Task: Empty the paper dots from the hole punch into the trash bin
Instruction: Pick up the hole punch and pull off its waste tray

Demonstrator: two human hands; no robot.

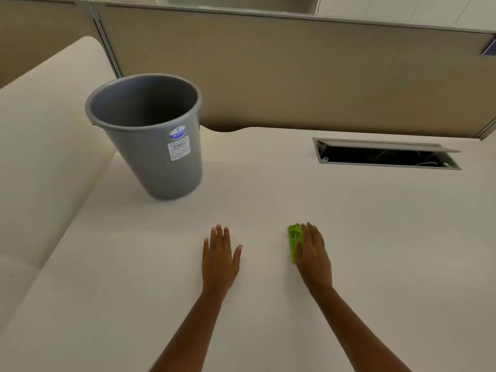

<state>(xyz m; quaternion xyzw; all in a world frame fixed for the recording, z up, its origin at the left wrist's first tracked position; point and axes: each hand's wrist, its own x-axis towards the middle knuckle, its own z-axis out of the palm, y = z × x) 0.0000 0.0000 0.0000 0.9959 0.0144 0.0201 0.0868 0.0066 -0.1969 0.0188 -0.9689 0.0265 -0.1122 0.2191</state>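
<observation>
The fingers (312, 232) of the right hand (312, 255) lie extended and close together over the right side of a small lime-green hole punch (294, 241), touching it from above, though whether they actually grip it cannot be told; the fingers of the left hand (220, 257) are spread, released and pressed flat on the bare surface, holding nothing. Both forearms reach in from the near edge of the pale cream worktop (375, 237), which fills most of the view, with a beige partition wall (295, 76) standing along its far edge. The grey plastic trash bin (150, 135) stands upright on the worktop toward the far left corner, well apart from both hands, its mouth open and its inside dark; a round blue sticker (177, 133) and a white barcode label (178, 147) sit on the side facing the camera. Toward the far right, a rectangular cable hatch (386, 154) is set into the worktop with its thin metal lid raised, showing a dark hollow with cables inside. The hole punch lies lengthwise on the worktop near the middle of the near half, just right of the left hand, with open surface between it and the bin.
</observation>
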